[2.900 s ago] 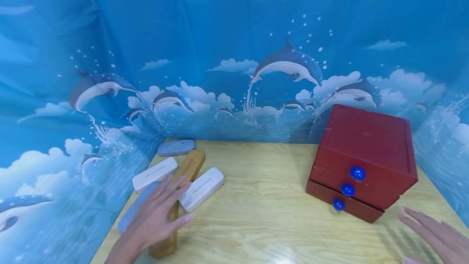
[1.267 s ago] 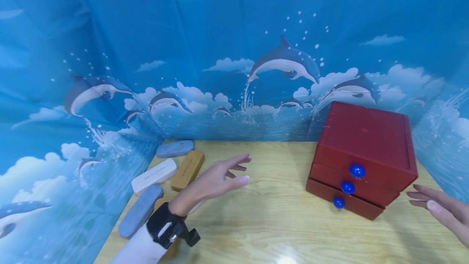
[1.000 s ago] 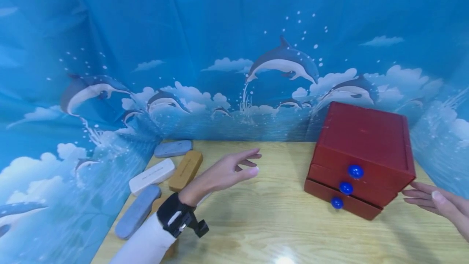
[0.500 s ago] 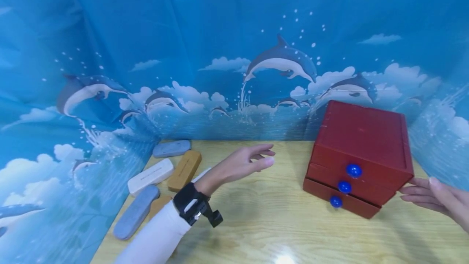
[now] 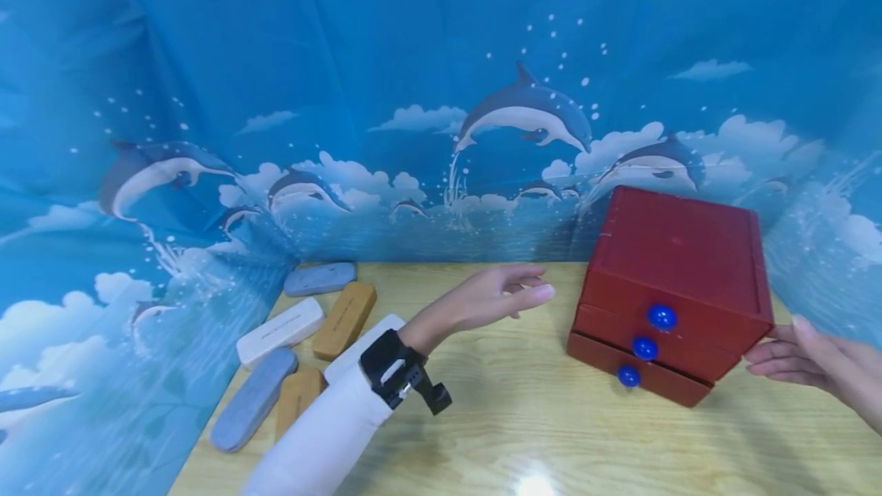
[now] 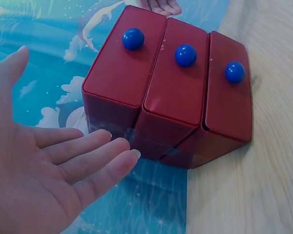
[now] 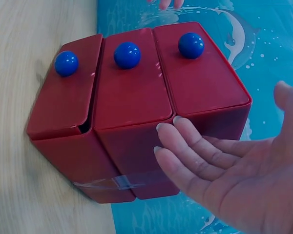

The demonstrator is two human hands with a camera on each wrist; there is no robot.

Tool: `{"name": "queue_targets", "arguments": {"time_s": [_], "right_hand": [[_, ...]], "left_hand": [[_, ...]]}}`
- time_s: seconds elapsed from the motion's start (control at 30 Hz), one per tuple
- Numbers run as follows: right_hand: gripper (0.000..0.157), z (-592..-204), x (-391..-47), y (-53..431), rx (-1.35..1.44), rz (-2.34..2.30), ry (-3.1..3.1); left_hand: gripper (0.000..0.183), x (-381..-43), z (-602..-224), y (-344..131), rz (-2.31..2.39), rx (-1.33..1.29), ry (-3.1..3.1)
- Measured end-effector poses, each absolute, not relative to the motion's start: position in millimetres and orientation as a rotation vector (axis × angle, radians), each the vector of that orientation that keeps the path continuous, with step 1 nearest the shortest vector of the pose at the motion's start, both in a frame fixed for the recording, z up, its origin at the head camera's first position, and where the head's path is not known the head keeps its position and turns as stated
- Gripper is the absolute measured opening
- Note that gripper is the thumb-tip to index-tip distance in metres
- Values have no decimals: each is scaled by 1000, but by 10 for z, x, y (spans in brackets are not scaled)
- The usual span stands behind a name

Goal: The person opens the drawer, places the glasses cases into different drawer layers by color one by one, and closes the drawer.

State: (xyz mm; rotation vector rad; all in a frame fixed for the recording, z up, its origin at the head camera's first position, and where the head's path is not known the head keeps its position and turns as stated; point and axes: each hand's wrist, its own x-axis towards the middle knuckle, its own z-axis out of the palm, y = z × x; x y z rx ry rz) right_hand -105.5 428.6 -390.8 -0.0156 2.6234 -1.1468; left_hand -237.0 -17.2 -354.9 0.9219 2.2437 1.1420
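Observation:
A red box of three stacked drawers (image 5: 685, 251) stands at the right of the table, each drawer front bearing a round blue knob (image 5: 662, 318). My left hand (image 5: 492, 298) hovers left of the box, fingers extended and holding nothing; the left wrist view shows its palm and spread thumb apart from the drawers. On the other side, my right hand (image 5: 816, 362) has its fingertips at the box's right wall. In the right wrist view the right fingers (image 7: 200, 161) are fairly straight and overlap that side; whether they touch it I cannot tell. A dark gap shows above the bottom drawer's front.
Several oblong cases, like eyeglass cases, lie at the table's left: blue-grey (image 5: 320, 279), white (image 5: 280, 333), brown (image 5: 344, 320), another white (image 5: 361, 347), another blue-grey (image 5: 253, 400). My left sleeve (image 5: 324, 435) partly covers another brown case (image 5: 298, 398). A dolphin-print sheet (image 5: 413, 60) walls the table.
My left hand has gone from above the cases rightward towards the drawer box. My right hand has moved up and in to the box's right side. The view has shifted slightly.

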Motion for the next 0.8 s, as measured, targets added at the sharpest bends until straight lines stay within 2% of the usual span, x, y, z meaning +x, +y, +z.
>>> {"name": "queue_targets", "arguments": {"time_s": [0.2,0.4,0.8], "right_hand": [[87,-3802,-1109,4199,98,-1116,2542],[89,-3757,-1124,4123,158,-1143,2577],[95,-3680,-1152,4025,329,-1204,2504]], "left_hand": [[82,-2404,-3518,-33,1124,884,2236],[82,-2462,-3557,71,1137,888,2177],[68,-2498,-3557,352,1129,847,2143]]}}
